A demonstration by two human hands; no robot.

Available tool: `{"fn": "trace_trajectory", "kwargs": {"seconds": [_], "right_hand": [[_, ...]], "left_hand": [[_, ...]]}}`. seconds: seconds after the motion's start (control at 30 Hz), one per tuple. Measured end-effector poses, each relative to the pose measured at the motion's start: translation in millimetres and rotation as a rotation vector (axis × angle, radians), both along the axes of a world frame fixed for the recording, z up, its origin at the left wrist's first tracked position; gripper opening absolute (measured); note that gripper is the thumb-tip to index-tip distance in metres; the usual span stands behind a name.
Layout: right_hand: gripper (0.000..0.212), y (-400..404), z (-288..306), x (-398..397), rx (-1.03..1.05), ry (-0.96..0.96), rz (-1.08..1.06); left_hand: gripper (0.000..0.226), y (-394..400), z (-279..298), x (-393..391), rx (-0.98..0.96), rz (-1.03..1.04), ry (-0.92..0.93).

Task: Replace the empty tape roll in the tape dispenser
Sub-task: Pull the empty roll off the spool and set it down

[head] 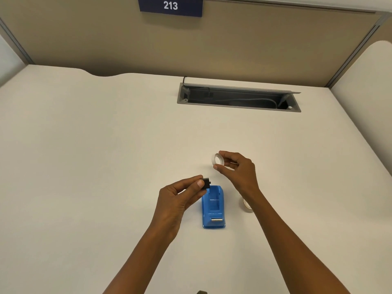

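Note:
A blue tape dispenser [213, 209] lies on the white desk [106, 145], its roll bay open and bare, cutter end toward me. My left hand [180, 196] pinches a small black spindle hub [206, 183] just above the dispenser's far end. My right hand [237, 168] holds a thin white ring, a tape core or roll [216, 159], between thumb and fingers, above the desk beyond the dispenser. Another tape roll [246, 205] lies on the desk right of the dispenser, partly hidden by my right forearm.
An open grey cable tray [238, 98] is cut into the desk at the back. A beige partition wall carries a blue sign [170, 6] reading 213. A small dark object [201, 292] peeks in at the bottom edge.

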State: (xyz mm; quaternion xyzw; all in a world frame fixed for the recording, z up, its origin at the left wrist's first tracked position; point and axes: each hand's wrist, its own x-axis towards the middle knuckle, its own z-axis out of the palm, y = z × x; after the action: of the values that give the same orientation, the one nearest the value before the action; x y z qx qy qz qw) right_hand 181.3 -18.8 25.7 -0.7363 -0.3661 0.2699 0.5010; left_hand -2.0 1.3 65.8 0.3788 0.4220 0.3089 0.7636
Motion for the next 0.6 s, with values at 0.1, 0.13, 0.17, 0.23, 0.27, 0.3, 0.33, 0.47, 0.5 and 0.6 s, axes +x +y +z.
{"fn": "trace_trajectory", "kwargs": {"seconds": [0.1,0.13,0.17,0.23,0.27,0.3,0.33,0.47,0.5,0.6], "right_hand": [[0.043,11,-11,0,-0.032,-0.061,0.022],[0.042,14,-14,-1,-0.040,-0.083,0.030],[0.042,17,-17,-1,-0.047,-0.110,0.040],[0.043,23,-23,-1,-0.068,-0.160,0.055],[0.043,25,-26,0,-0.079,-0.172,0.061],[0.044,27,-28,0,-0.087,-0.177,0.065],[0.044,29,-30,0,-0.099,-0.184,0.070],[0.045,29,-35,0,-0.134,-0.239,0.091],[0.045,29,-35,0,-0.135,-0.243,0.095],[0.045,29,-36,1,-0.147,-0.253,0.104]], "left_hand": [[0.012,0,-1,0,0.001,0.008,0.013],[0.011,0,-2,-1,0.001,0.010,0.012],[0.012,1,-2,-1,0.002,0.015,0.012],[0.012,2,-3,-3,-0.003,0.030,0.006],[0.012,2,-3,-3,-0.007,0.041,0.001],[0.013,3,-3,-4,-0.011,0.051,-0.002],[0.013,4,-3,-4,-0.012,0.059,-0.003],[0.014,5,-5,-5,-0.014,0.069,0.003],[0.014,5,-5,-4,-0.015,0.068,0.003],[0.015,5,-5,-4,-0.015,0.070,0.004]]}}
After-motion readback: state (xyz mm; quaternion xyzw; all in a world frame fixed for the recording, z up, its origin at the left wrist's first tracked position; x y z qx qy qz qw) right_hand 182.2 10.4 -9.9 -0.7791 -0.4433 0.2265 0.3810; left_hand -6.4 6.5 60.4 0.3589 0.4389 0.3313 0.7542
